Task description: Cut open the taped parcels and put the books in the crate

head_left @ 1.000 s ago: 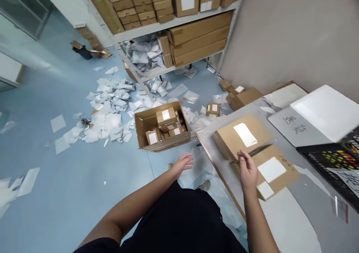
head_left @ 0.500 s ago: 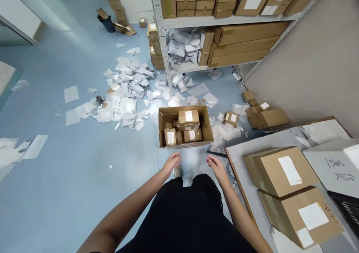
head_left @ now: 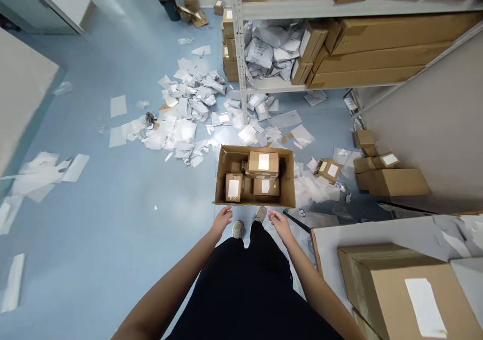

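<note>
An uncovered cardboard box (head_left: pixel 289 179) stands on the floor before my feet. Inside it lie several smaller brown cartons with white labels, among them a stacked carton (head_left: pixel 253 163) at the back and another carton (head_left: pixel 229 191) at the left. My left hand (head_left: pixel 222 221) hovers just short of the box's near left edge, fingers stretched out, holding nothing. On the other side my right hand (head_left: pixel 279 223) is held out near the same edge, its fingers apart and nothing in them.
Crumpled paper and mailer bags (head_left: pixel 199 96) litter the floor. A shelf rack (head_left: pixel 287 10) bears long cartons. At the right stand a table (head_left: pixel 328 237) with a large carton (head_left: pixel 392 289), and a dark bar (head_left: pixel 298 221). More boxes (head_left: pixel 392 181) lie by the wall.
The view has shifted toward the right, and both my shoes now show. My hands stay apart and empty, a little closer together. The box and its cartons look unchanged.
</note>
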Available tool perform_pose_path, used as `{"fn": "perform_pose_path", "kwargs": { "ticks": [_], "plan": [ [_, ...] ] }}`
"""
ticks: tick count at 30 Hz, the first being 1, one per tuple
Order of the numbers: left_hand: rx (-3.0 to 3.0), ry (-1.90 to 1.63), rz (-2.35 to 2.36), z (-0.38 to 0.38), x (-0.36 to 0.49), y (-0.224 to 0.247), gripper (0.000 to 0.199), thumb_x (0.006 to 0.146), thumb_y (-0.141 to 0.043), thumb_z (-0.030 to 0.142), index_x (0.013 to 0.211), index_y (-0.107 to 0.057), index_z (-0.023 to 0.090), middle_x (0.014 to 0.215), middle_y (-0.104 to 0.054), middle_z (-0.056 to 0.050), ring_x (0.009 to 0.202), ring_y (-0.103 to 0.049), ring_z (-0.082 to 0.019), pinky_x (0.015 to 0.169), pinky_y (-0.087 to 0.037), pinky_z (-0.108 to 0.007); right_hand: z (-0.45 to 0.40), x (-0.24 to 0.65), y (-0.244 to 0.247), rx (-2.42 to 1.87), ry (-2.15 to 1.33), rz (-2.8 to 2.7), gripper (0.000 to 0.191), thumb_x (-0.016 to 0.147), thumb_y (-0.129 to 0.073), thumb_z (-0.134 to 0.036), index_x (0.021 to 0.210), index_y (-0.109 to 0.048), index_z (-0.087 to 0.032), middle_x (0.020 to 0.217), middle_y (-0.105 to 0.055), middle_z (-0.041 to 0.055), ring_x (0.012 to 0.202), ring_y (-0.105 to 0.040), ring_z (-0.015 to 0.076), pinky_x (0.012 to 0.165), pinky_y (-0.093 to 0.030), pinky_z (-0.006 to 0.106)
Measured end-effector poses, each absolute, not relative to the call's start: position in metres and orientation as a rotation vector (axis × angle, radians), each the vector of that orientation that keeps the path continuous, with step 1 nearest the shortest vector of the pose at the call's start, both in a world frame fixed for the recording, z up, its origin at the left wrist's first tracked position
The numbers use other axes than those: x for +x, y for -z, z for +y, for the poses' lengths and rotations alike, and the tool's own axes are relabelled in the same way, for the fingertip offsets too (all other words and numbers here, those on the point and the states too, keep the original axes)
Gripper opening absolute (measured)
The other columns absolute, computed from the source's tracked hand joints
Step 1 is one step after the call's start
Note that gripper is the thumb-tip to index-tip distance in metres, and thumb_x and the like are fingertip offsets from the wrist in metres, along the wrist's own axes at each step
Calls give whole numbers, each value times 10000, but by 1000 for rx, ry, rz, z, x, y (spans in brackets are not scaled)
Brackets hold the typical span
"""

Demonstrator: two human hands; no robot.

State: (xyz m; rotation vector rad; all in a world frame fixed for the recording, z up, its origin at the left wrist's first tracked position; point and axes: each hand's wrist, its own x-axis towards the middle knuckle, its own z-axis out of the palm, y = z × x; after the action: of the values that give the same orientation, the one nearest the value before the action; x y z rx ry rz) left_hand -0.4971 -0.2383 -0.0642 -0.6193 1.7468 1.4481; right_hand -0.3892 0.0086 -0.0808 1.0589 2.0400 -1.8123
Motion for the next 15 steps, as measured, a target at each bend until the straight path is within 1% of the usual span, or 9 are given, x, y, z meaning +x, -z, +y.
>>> {"fn": "perform_pose_path", "kwargs": {
  "ticks": [3,7,11,15],
  "plan": [
    [-712,-1383,1815,-224,-514,81,423,782,-618,320,1185,-571,201,1223,-596,-124,1099,-587,-216,902,-477,-341,25,-419,103,1007,1758,2033,387,781,-516,-514,964,-702,-227,964,-723,79,944,-673,263,799,-538,408],
    [-780,-1317,1878,-207,-542,114,476,791,-601,283,1254,-537,191,1283,-583,-134,1158,-561,-236,921,-462,-339,38,-460,133,938,1656,2022,323,786,-508,-417,959,-711,-234,880,-723,42,865,-675,233,777,-537,392],
    [-831,-1229,1946,-196,-576,166,558,788,-593,249,1329,-488,159,1309,-577,-155,1203,-543,-282,980,-426,-378,37,-500,171,898,1569,2009,307,784,-510,-357,977,-717,-235,825,-715,23,797,-664,209,783,-529,380],
    [-836,-1126,2005,-195,-610,230,637,764,-622,222,1373,-452,145,1384,-527,-160,1289,-476,-316,1069,-340,-391,28,-531,226,921,1526,1950,336,792,-503,-332,1039,-704,-225,861,-716,33,816,-659,205,801,-520,373]
  ]
}}
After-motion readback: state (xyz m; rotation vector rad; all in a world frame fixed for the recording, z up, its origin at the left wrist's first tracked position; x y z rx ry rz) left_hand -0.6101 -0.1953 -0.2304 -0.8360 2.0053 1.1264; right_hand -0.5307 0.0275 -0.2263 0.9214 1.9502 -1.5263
